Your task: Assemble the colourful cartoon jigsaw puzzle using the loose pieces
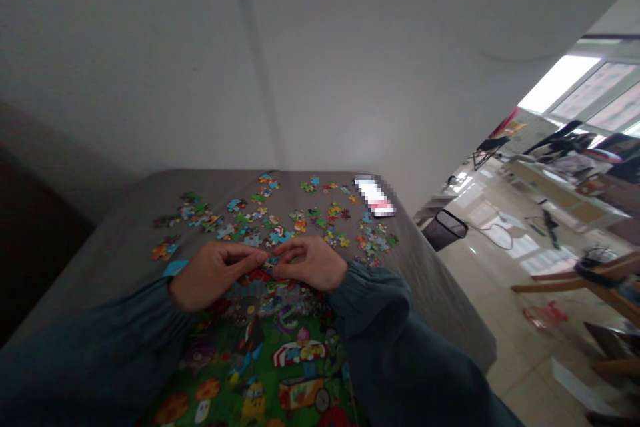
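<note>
My left hand point(215, 273) and my right hand point(310, 263) meet fingertip to fingertip over the far edge of a partly joined colourful puzzle point(270, 360) on a grey table point(115, 247). Both hands have their fingers curled and pinched together around a small puzzle piece point(270, 261) between them. Which hand holds it is hard to tell. Dark blue-green sleeves cover both forearms. Several loose puzzle pieces point(280, 217) lie scattered just beyond the hands.
A blurred white and red flat object point(374, 196) lies at the table's far right corner. A plain wall stands behind the table. To the right, the floor holds a black bin point(444, 228), wooden furniture point(575, 277) and clutter.
</note>
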{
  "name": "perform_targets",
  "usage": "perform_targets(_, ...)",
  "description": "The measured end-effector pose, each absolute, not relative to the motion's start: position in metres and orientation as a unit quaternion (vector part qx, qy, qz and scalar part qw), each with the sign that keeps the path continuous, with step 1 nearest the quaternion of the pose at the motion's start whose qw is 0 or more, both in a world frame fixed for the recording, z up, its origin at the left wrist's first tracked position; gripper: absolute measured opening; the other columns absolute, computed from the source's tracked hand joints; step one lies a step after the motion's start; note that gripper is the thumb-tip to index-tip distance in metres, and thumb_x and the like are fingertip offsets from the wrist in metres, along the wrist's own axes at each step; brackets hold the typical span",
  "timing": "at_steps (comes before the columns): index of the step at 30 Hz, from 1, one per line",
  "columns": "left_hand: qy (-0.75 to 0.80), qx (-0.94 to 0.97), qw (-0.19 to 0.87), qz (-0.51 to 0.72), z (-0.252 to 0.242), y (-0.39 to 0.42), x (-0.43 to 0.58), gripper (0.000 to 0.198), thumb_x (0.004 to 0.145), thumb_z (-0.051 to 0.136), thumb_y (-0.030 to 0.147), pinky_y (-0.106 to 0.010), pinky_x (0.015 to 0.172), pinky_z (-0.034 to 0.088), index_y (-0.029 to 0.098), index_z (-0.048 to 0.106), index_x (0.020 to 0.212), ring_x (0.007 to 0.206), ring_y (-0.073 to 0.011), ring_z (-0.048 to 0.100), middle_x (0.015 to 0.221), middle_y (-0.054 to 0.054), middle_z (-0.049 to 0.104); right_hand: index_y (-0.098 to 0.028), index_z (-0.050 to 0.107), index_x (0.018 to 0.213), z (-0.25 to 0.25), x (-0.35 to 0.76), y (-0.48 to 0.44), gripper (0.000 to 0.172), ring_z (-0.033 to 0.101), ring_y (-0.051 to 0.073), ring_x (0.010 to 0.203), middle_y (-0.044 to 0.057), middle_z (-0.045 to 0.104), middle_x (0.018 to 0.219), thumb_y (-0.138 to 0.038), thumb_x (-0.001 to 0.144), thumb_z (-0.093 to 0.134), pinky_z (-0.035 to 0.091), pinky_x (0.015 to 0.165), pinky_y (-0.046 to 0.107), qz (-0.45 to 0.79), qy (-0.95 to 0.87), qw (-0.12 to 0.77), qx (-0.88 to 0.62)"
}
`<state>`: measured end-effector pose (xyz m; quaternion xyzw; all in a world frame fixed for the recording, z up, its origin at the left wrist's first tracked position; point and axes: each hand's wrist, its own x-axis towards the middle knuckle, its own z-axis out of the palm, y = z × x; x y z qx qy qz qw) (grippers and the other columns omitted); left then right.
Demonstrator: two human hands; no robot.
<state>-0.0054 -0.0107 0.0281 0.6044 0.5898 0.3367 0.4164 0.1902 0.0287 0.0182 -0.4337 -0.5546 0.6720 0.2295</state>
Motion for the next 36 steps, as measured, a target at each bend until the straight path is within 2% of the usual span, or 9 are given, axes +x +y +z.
perform_targets(5, 0.578, 0.604, 0.436, 0.332, 0.025, -0.01, -0.005, 0.044, 0.067, 0.072, 0.065, -0.021, 0.041, 0.041, 0.023, 0.083, 0.072, 0.045, -0.0143, 0.052, 0.048, -0.001, 0.067, -0.013, 0.068, 0.092, 0.021, 0.19, 0.028, 0.035, 0.057, 0.008, 0.042, -0.007, 0.066, 0.06, -0.014, 0.063, 0.087, 0.048, 0.046, 0.022, 0.671, -0.554, 0.222, -0.44)
perform_targets(9, 0.566, 0.58, 0.484, 0.33, 0.019, -0.008, -0.008, 0.039, 0.062, 0.08, 0.059, -0.025, 0.057, 0.056, 0.025, 0.083, 0.082, 0.063, -0.021, 0.071, 0.072, -0.004, 0.08, -0.013, 0.07, 0.091, 0.018, 0.191, 0.03, 0.036, 0.059, 0.009, 0.046, -0.005, 0.067, 0.062, -0.019, 0.061, 0.089, 0.051, 0.049, 0.023, 0.667, -0.564, 0.218, -0.435)
perform_targets(13, 0.534, 0.564, 0.547, 0.312, 0.016, -0.006, -0.012, 0.044, 0.054, 0.09, 0.047, -0.029, 0.073, 0.062, 0.027, 0.081, 0.093, 0.08, -0.0244, 0.078, 0.085, -0.004, 0.083, -0.014, 0.072, 0.091, 0.013, 0.192, 0.031, 0.039, 0.059, 0.009, 0.049, -0.004, 0.068, 0.066, -0.027, 0.059, 0.091, 0.053, 0.052, 0.025, 0.652, -0.583, 0.221, -0.431)
perform_targets(17, 0.517, 0.588, 0.537, 0.314, 0.015, -0.009, -0.01, 0.046, 0.054, 0.092, 0.04, -0.028, 0.069, 0.063, 0.027, 0.08, 0.097, 0.076, -0.0236, 0.078, 0.085, -0.003, 0.083, -0.013, 0.074, 0.092, 0.012, 0.192, 0.031, 0.038, 0.061, 0.01, 0.053, -0.001, 0.07, 0.07, -0.026, 0.06, 0.09, 0.054, 0.055, 0.026, 0.629, -0.606, 0.221, -0.434)
perform_targets(21, 0.525, 0.625, 0.482, 0.318, 0.014, -0.009, -0.013, 0.04, 0.061, 0.087, 0.044, -0.026, 0.061, 0.062, 0.025, 0.08, 0.097, 0.067, -0.0218, 0.076, 0.077, -0.003, 0.082, -0.012, 0.074, 0.091, 0.014, 0.192, 0.032, 0.033, 0.06, 0.01, 0.053, -0.003, 0.068, 0.067, -0.021, 0.062, 0.088, 0.053, 0.054, 0.025, 0.633, -0.598, 0.226, -0.438)
perform_targets(25, 0.541, 0.623, 0.464, 0.323, 0.017, -0.004, -0.024, 0.047, 0.064, 0.085, 0.05, -0.031, 0.075, 0.064, 0.026, 0.078, 0.104, 0.08, -0.0251, 0.078, 0.088, -0.004, 0.083, -0.013, 0.074, 0.086, 0.014, 0.195, 0.035, 0.033, 0.061, 0.01, 0.054, -0.002, 0.068, 0.066, -0.025, 0.06, 0.09, 0.054, 0.057, 0.026, 0.641, -0.583, 0.238, -0.44)
perform_targets(28, 0.559, 0.603, 0.454, 0.343, 0.018, -0.001, -0.028, 0.055, 0.063, 0.083, 0.057, -0.038, 0.086, 0.063, 0.026, 0.076, 0.108, 0.085, -0.0276, 0.078, 0.086, -0.005, 0.083, -0.013, 0.075, 0.085, 0.014, 0.197, 0.037, 0.038, 0.061, 0.011, 0.056, -0.002, 0.068, 0.066, -0.029, 0.056, 0.092, 0.055, 0.059, 0.027, 0.648, -0.588, 0.234, -0.423)
perform_targets(33, 0.539, 0.597, 0.496, 0.328, 0.015, -0.005, -0.017, 0.059, 0.063, 0.081, 0.063, -0.039, 0.084, 0.063, 0.024, 0.075, 0.107, 0.087, -0.0296, 0.078, 0.09, -0.007, 0.082, -0.012, 0.075, 0.086, 0.015, 0.197, 0.035, 0.045, 0.063, 0.013, 0.058, 0.0, 0.069, 0.069, -0.035, 0.052, 0.094, 0.058, 0.06, 0.03, 0.648, -0.594, 0.227, -0.419)
perform_targets(36, 0.534, 0.587, 0.506, 0.339, 0.015, -0.008, -0.011, 0.06, 0.063, 0.081, 0.064, -0.037, 0.083, 0.063, 0.022, 0.076, 0.105, 0.087, -0.0292, 0.077, 0.092, -0.009, 0.082, -0.013, 0.074, 0.082, 0.016, 0.197, 0.034, 0.046, 0.062, 0.012, 0.054, -0.001, 0.069, 0.066, -0.039, 0.05, 0.094, 0.057, 0.054, 0.027, 0.659, -0.582, 0.225, -0.42)
